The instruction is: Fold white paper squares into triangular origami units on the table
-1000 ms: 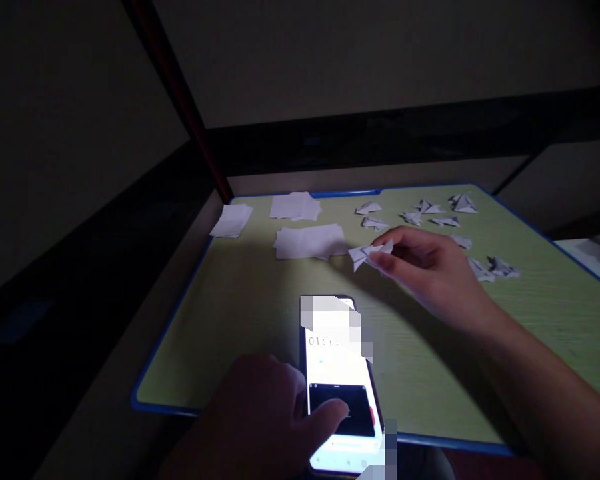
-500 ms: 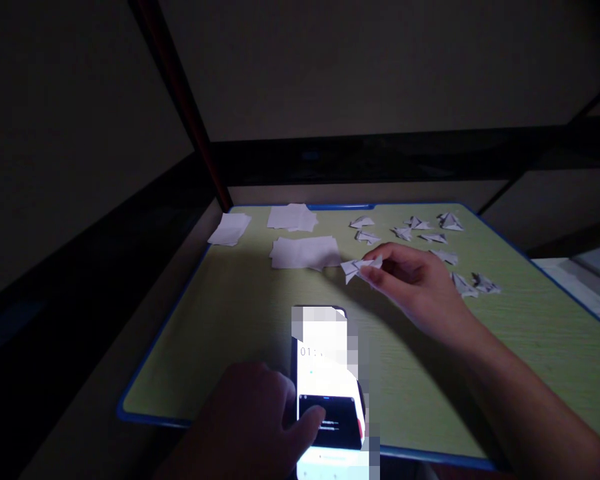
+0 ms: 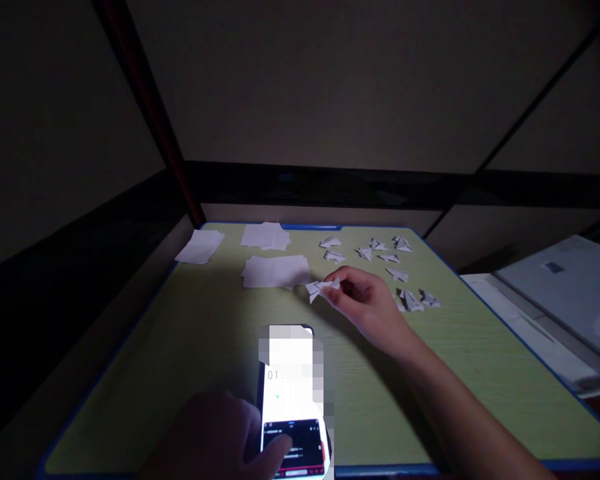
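Observation:
My right hand pinches a small folded paper figure with pointed corners between thumb and fingertips, above the table. A lit smartphone is at the front of the table, its screen facing me; part of it is blurred out by blocks. Its display shows digits and a dark panel. My left hand, in shadow, is at the phone's left side. The thumb lies over the dark panel, and the other fingers are curled and mostly hidden. Several more folded paper figures lie beyond my right hand.
The pale green table has a blue rim. Paper stacks lie at its far left: a left stack, a back stack and a nearer stack. A grey flat case stands right of the table. Walls close in behind and left.
The view has swung to the right and tilted up, so the table's contents sit further left and lower. Both hands keep their holds with little visible movement.

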Demonstrator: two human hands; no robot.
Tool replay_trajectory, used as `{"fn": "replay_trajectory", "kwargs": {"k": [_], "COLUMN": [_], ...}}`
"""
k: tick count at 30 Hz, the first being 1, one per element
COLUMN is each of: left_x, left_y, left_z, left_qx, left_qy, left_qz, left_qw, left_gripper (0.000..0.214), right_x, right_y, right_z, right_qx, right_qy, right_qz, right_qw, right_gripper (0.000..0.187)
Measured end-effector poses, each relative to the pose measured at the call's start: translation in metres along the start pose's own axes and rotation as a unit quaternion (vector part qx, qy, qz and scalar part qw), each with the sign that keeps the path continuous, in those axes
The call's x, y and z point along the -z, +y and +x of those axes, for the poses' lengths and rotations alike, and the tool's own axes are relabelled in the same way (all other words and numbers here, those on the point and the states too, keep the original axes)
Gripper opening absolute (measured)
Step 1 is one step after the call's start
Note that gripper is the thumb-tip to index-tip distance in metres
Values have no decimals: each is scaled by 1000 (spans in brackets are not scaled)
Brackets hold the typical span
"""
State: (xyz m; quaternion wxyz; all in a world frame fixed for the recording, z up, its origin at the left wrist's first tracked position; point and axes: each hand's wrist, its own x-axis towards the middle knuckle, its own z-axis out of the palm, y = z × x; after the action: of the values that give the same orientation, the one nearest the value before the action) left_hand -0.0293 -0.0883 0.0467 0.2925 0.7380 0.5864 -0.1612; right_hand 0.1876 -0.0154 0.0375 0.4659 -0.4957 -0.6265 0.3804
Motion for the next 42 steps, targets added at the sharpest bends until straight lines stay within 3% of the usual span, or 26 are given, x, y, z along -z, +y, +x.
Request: {"fn": "replay_trajectory", "kwargs": {"k": [4, 16, 21, 33, 42], "left_x": [-2, 2, -3, -2, -2], "left_y": [-5, -2, -5, -8, -6], "left_z": [0, -2, -3, -4, -5], "left_qx": [-22, -2, -25, -67, -53], "left_qy": [-3, -24, 11, 31, 14], "left_qz": [-9, -43, -39, -48, -50], "left_qw": [1000, 999, 999, 996, 997], "left_gripper": [46, 46, 50, 51, 52], "right_x": [2, 2, 4, 17, 14], "right_y": [0, 0, -1, -2, 0], "right_z": [-2, -2, -2, 1, -1], "right_qx": [-3, 8, 0, 14, 8], "right_qy": [4, 2, 5, 83, 73], "right_qz": [-3, -17, -26, -70, -79], "right_qw": [1000, 1000, 1000, 994, 994], "right_gripper": [18, 16, 16, 14, 14]}}
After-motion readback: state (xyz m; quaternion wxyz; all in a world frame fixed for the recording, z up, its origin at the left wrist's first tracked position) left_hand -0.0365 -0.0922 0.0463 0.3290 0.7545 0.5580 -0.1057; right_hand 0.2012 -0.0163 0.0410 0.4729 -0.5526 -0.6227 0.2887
